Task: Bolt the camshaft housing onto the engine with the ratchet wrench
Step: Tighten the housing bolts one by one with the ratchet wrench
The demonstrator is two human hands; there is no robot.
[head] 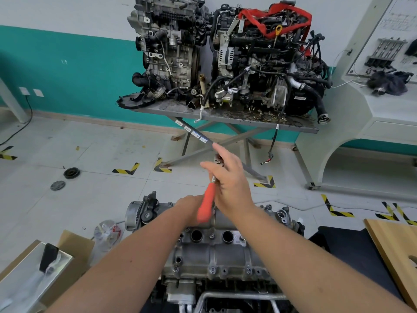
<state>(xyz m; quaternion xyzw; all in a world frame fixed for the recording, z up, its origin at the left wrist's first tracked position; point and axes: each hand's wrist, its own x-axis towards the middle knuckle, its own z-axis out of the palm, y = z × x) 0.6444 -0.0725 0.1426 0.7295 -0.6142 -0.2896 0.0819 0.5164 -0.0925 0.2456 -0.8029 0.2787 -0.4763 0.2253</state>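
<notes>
The grey camshaft housing (216,254) lies on top of the engine (180,292) at the bottom centre, with two round holes and several bolts along its near edge. Above its far end I hold the ratchet wrench (208,203) tilted upright, clear of the housing. My left hand (190,207) grips the lower end of the orange handle. My right hand (230,177) is wrapped over the metal shaft and head, index finger and thumb sticking out straight; its other fingers are hidden behind the tool.
Two complete engines (225,59) stand on a folding metal table (300,127) at the wall. A cardboard box with a metal tray (52,263) and a plastic bag (107,232) sit left, a wooden board (397,247) right. Two round discs (71,173) lie on the floor.
</notes>
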